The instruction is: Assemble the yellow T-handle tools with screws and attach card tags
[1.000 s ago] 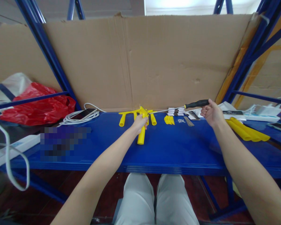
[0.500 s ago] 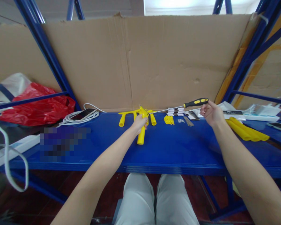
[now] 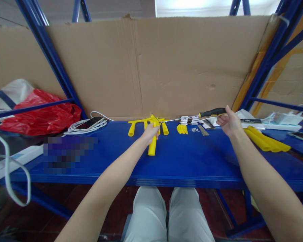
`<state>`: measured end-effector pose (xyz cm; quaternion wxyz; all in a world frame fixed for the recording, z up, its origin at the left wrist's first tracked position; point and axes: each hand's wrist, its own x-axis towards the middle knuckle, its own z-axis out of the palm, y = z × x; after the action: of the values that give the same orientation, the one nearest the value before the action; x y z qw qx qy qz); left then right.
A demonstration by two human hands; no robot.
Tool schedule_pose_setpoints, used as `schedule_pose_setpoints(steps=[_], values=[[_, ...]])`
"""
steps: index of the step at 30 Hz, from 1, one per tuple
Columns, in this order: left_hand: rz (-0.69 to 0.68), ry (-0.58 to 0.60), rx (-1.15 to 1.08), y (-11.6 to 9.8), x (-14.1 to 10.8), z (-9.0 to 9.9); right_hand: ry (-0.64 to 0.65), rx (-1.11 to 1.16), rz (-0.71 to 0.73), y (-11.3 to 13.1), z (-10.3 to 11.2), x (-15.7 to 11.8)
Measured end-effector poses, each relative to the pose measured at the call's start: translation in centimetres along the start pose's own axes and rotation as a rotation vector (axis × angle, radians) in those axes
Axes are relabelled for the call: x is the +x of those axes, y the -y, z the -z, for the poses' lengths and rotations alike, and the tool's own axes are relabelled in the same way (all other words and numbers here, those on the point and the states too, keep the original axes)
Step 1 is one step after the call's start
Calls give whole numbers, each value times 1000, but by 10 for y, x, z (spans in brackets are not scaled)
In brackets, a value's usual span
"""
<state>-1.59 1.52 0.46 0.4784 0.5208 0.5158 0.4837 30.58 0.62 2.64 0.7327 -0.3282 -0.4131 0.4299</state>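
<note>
My left hand (image 3: 150, 132) is closed around a yellow T-shaped plastic scraper handle (image 3: 152, 148), its round grip pointing toward me. In my right hand (image 3: 228, 122), the fingers pinch the butt end of a long screwdriver (image 3: 213, 112) with a black and yellow handle. The screwdriver's thin shaft runs left to the head of the scraper handle; the exact contact at the tip is too small to make out. Behind my left hand lie more yellow T-shaped handles (image 3: 131, 129). Small yellow pieces (image 3: 182, 129), tiny screws (image 3: 195, 130) and metal blades (image 3: 203, 130) lie between my hands.
Stacked white packets (image 3: 189, 120) sit near the cardboard back wall (image 3: 179, 67). Yellow tubes (image 3: 267, 140) lie right of my right hand. At left are a coiled white cable (image 3: 75, 129) with a phone on it and a red bag (image 3: 40, 112). Blue frame posts (image 3: 267, 64) flank the table.
The screwdriver handle has turned about its axis, so its yellow patches no longer face me, and it sits slightly lower. My right fingers have shifted a little. My left hand stays put.
</note>
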Motion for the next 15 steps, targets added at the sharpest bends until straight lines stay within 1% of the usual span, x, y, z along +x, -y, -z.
schedule_pose_setpoints(steps=[2,8,12,15], values=[[0,0,-2,0,0,0,-13,6,5,2,-3,-3],[3,4,0,1,1,1,-22,30,-41,9,-13,-11],[6,2,9,0,1,1,-6,27,12,6,-10,-8],[8,0,16,-1,0,0,-20,41,34,2,-4,-4]])
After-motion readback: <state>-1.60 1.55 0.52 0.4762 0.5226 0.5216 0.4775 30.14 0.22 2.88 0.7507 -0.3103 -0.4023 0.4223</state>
